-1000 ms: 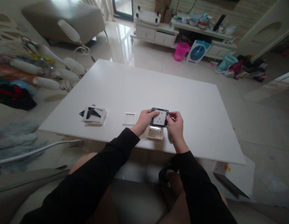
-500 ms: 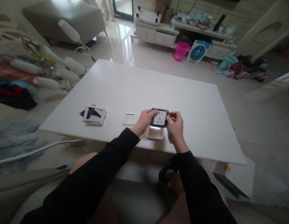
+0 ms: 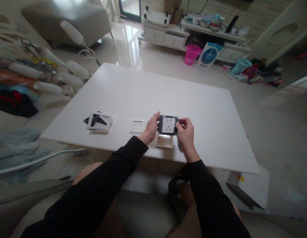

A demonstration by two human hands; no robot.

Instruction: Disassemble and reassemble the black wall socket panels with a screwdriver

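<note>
Between my hands is a wall socket [image 3: 168,125] with a white face and a black frame, its face turned up toward me. My right hand [image 3: 185,132] pinches its right edge. Along the left edge is my left hand [image 3: 151,128], thumb raised off the face and fingers reaching in beside and behind the frame. Just below the socket an open white back box [image 3: 164,141] rests on the table, partly covered. A greenish object [image 3: 180,146] shows beside my right hand, mostly hidden. Left of my left hand lies a white square cover frame [image 3: 137,126].
On the left of the white table [image 3: 153,89] lies a pile of white frames [image 3: 100,123] with black plates. Beyond the table stand a pink basket [image 3: 192,54], a blue fan [image 3: 209,54] and a low cabinet [image 3: 155,34]. A lamp with white shades [image 3: 71,33] is at left.
My left thumb has lifted off the socket's face to its upper left edge, leaving the white face uncovered. My right hand keeps its pinch.
</note>
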